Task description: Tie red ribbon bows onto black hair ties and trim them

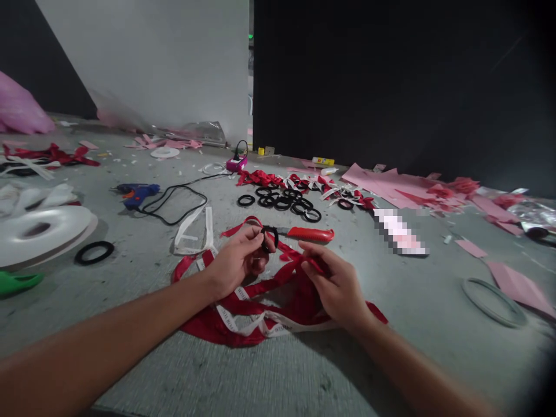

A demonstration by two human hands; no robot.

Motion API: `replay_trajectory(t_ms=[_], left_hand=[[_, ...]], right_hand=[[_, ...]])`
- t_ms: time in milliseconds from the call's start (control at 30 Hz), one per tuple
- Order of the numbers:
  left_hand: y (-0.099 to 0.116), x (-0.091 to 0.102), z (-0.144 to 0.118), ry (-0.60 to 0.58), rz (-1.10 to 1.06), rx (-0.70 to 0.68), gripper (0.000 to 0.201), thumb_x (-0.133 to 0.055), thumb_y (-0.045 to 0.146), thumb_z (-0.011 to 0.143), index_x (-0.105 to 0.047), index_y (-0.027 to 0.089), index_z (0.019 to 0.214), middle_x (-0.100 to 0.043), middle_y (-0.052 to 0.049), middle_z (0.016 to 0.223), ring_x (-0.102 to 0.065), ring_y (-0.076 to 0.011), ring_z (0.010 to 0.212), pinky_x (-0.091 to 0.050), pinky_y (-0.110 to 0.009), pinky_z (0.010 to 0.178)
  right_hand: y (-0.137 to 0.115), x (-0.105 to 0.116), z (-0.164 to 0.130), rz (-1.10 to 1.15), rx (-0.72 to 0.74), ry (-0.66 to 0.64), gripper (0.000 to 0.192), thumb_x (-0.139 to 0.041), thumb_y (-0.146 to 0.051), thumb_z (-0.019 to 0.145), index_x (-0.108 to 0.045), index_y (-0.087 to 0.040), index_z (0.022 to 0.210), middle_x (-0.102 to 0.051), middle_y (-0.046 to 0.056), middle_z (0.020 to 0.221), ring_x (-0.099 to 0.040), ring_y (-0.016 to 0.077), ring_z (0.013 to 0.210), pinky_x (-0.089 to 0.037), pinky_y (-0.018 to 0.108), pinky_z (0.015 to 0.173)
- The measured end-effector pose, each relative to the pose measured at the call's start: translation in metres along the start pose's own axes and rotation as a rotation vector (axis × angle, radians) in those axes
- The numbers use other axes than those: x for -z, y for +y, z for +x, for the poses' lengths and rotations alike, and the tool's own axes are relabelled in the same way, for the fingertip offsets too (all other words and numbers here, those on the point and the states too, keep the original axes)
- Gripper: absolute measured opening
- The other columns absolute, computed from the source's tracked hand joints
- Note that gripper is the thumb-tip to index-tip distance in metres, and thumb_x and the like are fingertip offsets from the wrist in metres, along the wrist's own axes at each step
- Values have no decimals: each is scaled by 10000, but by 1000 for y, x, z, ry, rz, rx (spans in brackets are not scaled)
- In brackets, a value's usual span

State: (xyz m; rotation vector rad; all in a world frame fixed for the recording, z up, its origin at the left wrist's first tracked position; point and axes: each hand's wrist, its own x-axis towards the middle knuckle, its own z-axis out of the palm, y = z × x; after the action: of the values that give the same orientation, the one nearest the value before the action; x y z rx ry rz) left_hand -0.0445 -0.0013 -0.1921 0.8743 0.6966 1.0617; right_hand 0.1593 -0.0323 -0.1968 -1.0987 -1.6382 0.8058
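My left hand (243,255) is closed on a small black ring (270,238), held upright between thumb and fingers. A red ribbon (282,277) runs from near the ring across to my right hand (336,281), whose thumb and fingers pinch it. Below both hands lies a loose heap of red ribbon, mixed with white printed ribbon (278,329). Just beyond my hands rests a utility knife with an orange-red handle (310,234). How the ribbon meets the ring is partly covered by my left fingers.
Several black rings (284,202) are piled ahead, beside red and white ribbon bows (263,178). A blue glue gun (138,195) with a black cord lies left, near a white ribbon spool (65,223) and another black ring (94,252). Pink paper (382,184) and a tape roll (493,302) are right.
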Motion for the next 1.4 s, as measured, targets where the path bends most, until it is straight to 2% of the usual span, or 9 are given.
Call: replay_trajectory(t_ms=[167, 300, 433, 567, 733, 1100, 1400], left_hand=[[-6, 4, -2, -56, 144, -28, 165, -640, 326, 855, -551, 187, 863, -564, -5, 838, -459, -59, 569, -354, -183, 495], [-6, 7, -3, -149, 387, -86, 190, -591, 374, 892, -592, 185, 886, -536, 2, 770, -424, -72, 576, -340, -199, 513], [-4, 6, -4, -188, 538, -120, 213, -580, 392, 890, -607, 181, 891, -568, -7, 755, -483, -102, 612, -377, -222, 558], [-4, 4, -4, -214, 620, -165, 167, -573, 335, 891, -639, 182, 882, -623, -20, 814, -555, -131, 725, -435, -246, 679], [-3, 3, -5, -203, 645, -182, 89, -592, 247, 861, -661, 192, 853, -651, -21, 837, -583, -143, 774, -451, -260, 735], [-5, 4, -5, -248, 592, -142, 96, -598, 240, 860, -660, 168, 857, -654, -29, 859, -591, -135, 797, -476, -254, 742], [-6, 4, -5, -283, 563, -145, 39, -641, 183, 826, -660, 154, 843, -641, -12, 835, -580, -111, 769, -472, -229, 720]], right_hand=[[-6, -1, -4, -134, 207, -50, 127, -643, -181, 849, -689, -251, 944, -698, 28, 873, -634, 172, 799, -502, 325, 728], [-6, 0, -5, -197, 341, -96, 213, -566, -118, 864, -701, -261, 946, -683, 36, 890, -636, 179, 829, -521, 347, 740], [-6, 2, -5, -247, 409, -101, 301, -509, -77, 860, -712, -272, 968, -673, 39, 931, -641, 170, 828, -537, 337, 725], [-7, 2, -6, -253, 402, -68, 253, -544, -75, 860, -690, -264, 945, -692, 17, 893, -654, 158, 817, -533, 316, 729], [-8, 0, -6, -257, 372, -17, 201, -577, -81, 858, -663, -260, 890, -699, 3, 853, -657, 157, 804, -524, 318, 729], [-7, -1, -5, -274, 417, 30, 191, -523, -72, 870, -634, -228, 856, -656, 19, 836, -625, 152, 793, -510, 316, 708], [-8, 0, -4, -277, 423, 30, 142, -564, -72, 869, -606, -207, 862, -651, 15, 823, -613, 130, 793, -503, 285, 724]])
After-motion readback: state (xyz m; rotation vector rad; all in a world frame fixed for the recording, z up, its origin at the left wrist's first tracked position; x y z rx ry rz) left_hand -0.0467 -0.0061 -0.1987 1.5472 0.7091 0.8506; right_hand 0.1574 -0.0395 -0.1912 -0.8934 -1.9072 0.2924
